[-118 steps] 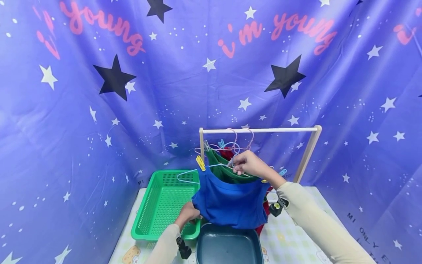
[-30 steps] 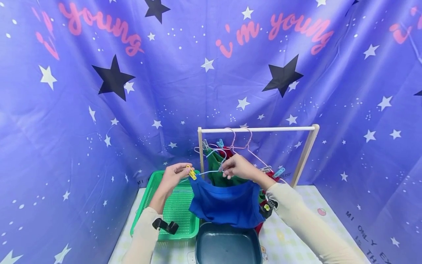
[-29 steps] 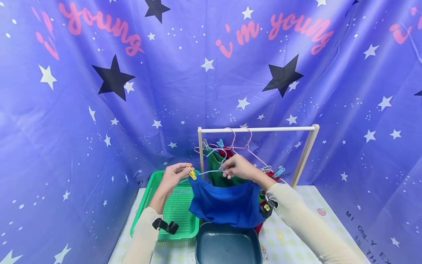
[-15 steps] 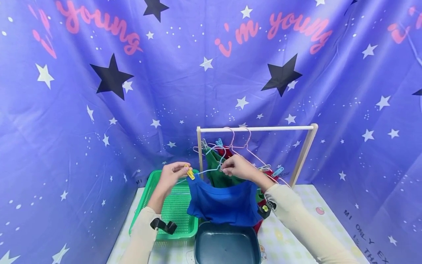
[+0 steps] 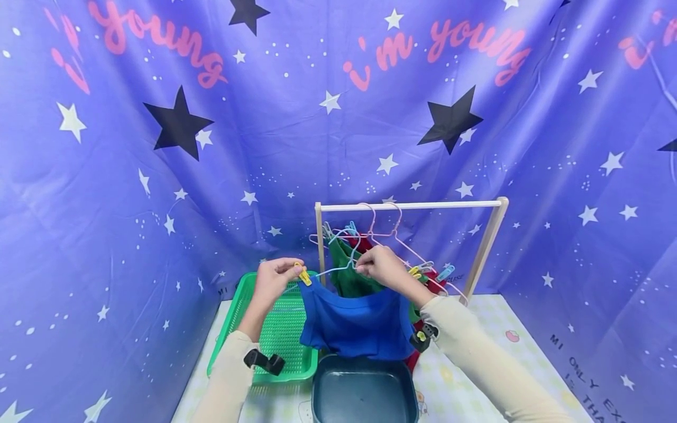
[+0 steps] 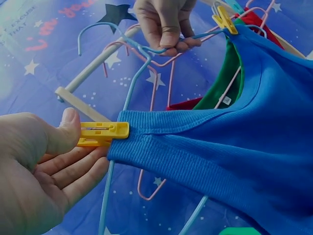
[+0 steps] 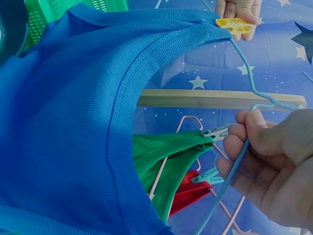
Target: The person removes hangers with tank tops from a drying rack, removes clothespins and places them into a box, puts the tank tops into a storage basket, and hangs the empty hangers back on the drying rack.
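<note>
In the head view, your left hand (image 5: 272, 285) pinches a yellow peg (image 5: 304, 276) at one shoulder of the blue garment (image 5: 357, 326), while your right hand (image 5: 383, 267) grasps the blue hanger (image 5: 334, 269) just beside its hook. The garment hangs from that hanger above the desk (image 5: 492, 311), its hem over the far rim of a dark basin (image 5: 365, 396). A green basket (image 5: 285, 332) sits along the desk's left edge, next to the basin. Toward the far edge stands a rack (image 5: 488, 247) with a white rail; two pink hangers (image 5: 394, 234) hang on it, carrying green and red garments behind your work. From the left wrist, you see your thumb on top of the peg and your fingers below it; the peg's tip sits on the ribbed strap, where the hanger's arm passes through. A second yellow peg (image 6: 224, 20) clips the other shoulder, and the hanger's hook points away from your right hand. From the right wrist, your right thumb and fingers close on the hanger wire near the neck. Past the neckline are a green garment (image 7: 164, 147) with a grey peg (image 7: 215, 133) and a red garment (image 7: 188, 193) with a turquoise peg (image 7: 208, 176).
</note>
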Tool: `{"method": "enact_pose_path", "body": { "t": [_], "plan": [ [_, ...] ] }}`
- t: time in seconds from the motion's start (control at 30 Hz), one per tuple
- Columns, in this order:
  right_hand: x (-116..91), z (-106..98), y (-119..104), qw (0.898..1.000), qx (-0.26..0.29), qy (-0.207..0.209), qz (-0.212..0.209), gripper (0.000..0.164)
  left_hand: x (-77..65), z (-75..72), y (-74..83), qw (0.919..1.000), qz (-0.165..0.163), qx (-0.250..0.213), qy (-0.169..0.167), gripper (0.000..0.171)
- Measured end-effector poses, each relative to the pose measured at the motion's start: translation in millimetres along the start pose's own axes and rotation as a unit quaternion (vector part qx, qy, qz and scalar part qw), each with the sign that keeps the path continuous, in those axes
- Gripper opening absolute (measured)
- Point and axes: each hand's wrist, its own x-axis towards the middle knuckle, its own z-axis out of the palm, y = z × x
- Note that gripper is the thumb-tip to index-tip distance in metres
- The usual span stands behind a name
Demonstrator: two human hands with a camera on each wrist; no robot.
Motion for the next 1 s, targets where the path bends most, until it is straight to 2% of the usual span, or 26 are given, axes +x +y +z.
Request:
{"method": "enact_pose_path", "body": {
  "t": [0.1, 0.27, 0.43, 0.63, 1.0],
  "plan": [
    [-0.2, 0.3, -1.2, 1.0, -0.007, 0.005, 0.008, 0.007, -0.7, 1.2, 3.0, 0.9992, 0.009, 0.034, 0.017, 0.013],
    [-1.2, 1.4, -3.2, 1.0, -0.009, 0.01, 0.02, 0.007, -0.2, 1.7, 5.4, 0.9974, 0.018, 0.063, 0.03, 0.012],
    [-1.9, 3.5, -3.5, 0.999, -0.015, 0.015, 0.024, 0.007, 0.2, -0.2, 4.5, 0.9954, 0.011, 0.085, 0.045, 0.011],
    [-1.7, 4.3, -1.8, 0.999, -0.013, 0.019, 0.023, 0.007, 0.0, -2.1, 2.8, 0.9951, 0.007, 0.085, 0.05, 0.01],
    [-1.6, 9.3, 0.2, 0.999, -0.021, 0.024, 0.015, 0.007, -0.2, -3.3, 0.6, 0.9965, -0.013, 0.054, 0.063, 0.01]
  ]
}}
